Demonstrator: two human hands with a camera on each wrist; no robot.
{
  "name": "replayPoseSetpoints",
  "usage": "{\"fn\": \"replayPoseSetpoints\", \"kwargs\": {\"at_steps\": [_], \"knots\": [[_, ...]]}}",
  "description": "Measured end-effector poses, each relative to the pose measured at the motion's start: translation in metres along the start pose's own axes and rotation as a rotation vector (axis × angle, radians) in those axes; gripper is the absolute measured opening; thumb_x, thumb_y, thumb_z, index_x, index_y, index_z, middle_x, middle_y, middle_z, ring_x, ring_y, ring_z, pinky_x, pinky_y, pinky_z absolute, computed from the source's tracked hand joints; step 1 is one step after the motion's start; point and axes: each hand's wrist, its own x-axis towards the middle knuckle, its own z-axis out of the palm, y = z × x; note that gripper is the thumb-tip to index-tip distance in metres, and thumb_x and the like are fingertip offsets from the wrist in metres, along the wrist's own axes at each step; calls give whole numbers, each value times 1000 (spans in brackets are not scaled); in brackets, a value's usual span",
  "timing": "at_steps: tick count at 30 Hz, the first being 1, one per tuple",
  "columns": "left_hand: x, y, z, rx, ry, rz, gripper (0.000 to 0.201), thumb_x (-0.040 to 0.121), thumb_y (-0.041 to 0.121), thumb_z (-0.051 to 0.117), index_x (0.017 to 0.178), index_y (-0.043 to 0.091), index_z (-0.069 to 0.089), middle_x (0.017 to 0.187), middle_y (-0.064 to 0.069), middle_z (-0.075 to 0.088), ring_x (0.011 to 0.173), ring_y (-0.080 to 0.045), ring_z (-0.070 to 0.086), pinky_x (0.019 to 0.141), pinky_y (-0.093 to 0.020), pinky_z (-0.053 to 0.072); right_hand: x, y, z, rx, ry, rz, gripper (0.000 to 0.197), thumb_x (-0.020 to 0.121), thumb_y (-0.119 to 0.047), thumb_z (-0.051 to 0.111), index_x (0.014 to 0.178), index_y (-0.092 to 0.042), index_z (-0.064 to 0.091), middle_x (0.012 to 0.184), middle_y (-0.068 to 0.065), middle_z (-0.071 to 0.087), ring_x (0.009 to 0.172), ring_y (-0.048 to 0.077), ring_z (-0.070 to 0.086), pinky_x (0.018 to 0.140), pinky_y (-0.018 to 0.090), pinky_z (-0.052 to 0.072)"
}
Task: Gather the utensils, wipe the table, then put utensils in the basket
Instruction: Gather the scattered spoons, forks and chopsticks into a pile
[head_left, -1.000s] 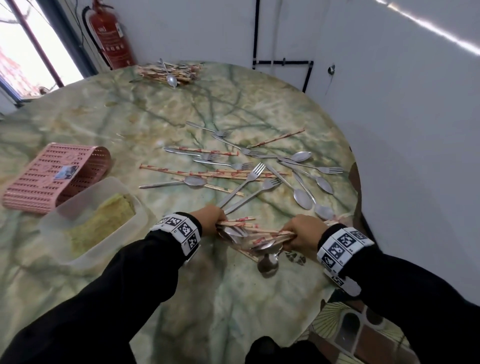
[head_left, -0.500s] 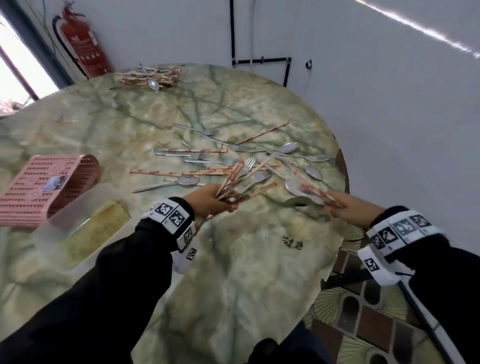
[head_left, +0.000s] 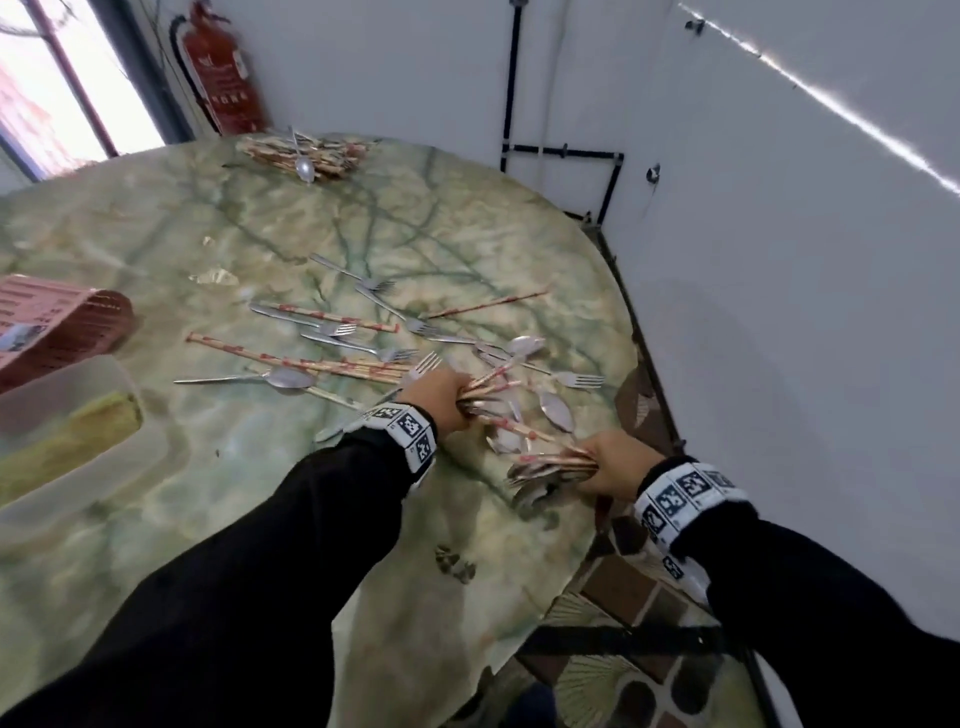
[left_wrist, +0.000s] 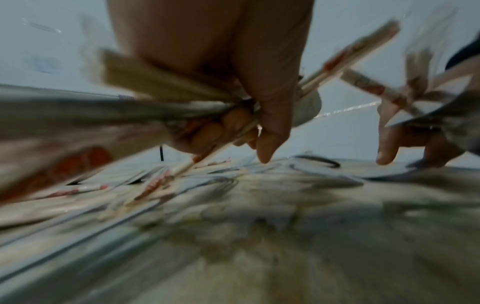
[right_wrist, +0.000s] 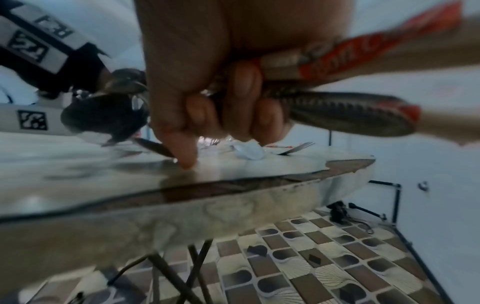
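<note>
**Two fistfuls of utensils**

Both my hands are clenched round bundles of chopsticks and spoons: my left hand (head_left: 439, 393) above the desk (head_left: 260, 519), my right hand (head_left: 615, 464) at its edge. Loose forks (head_left: 576, 380) lie beyond; the pink basket (head_left: 78, 327) sits far left.

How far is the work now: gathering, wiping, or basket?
Gathering is under way. One pile already lies at the table's far edge. The left hand and right hand each grip a bundle of utensils. Forks and chopsticks still lie scattered. Wiping shows no sign of starting; the pink basket lies on its side.
</note>
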Motion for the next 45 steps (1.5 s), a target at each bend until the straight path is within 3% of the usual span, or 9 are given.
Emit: {"fn": "replayPoseSetpoints", "kwargs": {"at_steps": [3,16,21,24,27,31,35,41,45], "knots": [[2,5,12,100,-42,-6,28,83,14,54,110,14,59,114,-11,64,111,-28,58,93,-33,42,6,3,-3,-70,-71,-70,19,79,-18,67,97,-11,68,94,11,70,92,23,65,67,22,40],[16,3,17,238,-78,34,37,79,28,64,114,19,55,112,-8,65,106,-30,60,90,-37,48,33,10,3,-111,55,-319,24,86,-21,58,106,-14,69,111,4,65,104,25,60,83,30,46],[25,-8,13,164,-35,83,34,85,23,58,119,18,56,120,-8,61,113,-26,57,93,-33,43,40,5,-3,144,179,-452,43,71,-48,56,91,-14,74,102,3,69,89,22,64,75,25,43],[25,-21,8,60,45,87,33,87,23,58,117,10,59,118,-11,59,112,-26,56,92,-32,39,46,1,-21,324,248,-470,20,68,-32,69,86,-22,70,101,1,65,90,20,63,79,28,46],[25,-30,-3,-174,218,94,24,83,17,65,102,1,64,102,-17,61,97,-27,59,79,-29,39,55,-11,-38,604,296,-450,29,73,-4,74,101,0,68,104,14,67,89,17,65,82,23,49],[27,-35,-24,-500,471,76,20,79,15,71,97,4,71,85,-13,64,78,-17,55,67,-22,39,61,-34,-63,936,385,-379,17,88,5,55,100,-4,61,68,-19,71,56,-11,60,59,5,46],[28,-41,-43,-811,574,27,24,73,27,71,97,32,71,71,8,66,66,-6,58,71,-28,46,75,-44,-84,1143,576,-303,10,95,-16,48,88,-14,55,57,-11,69,34,0,49,37,11,38],[26,-45,-69,-920,646,82,32,89,6,57,114,26,56,89,-5,66,70,13,60,72,-6,46,102,-44,-92,1334,705,-247,15,97,-19,46,105,-8,53,57,-11,67,44,5,61,51,18,52],[26,-47,-73,-974,721,34,16,93,9,52,102,2,63,58,9,61,57,3,60,69,-22,49,108,-48,-89,1564,518,-170,22,97,-35,43,84,-17,46,43,-3,48,34,12,46,40,20,44]]}}
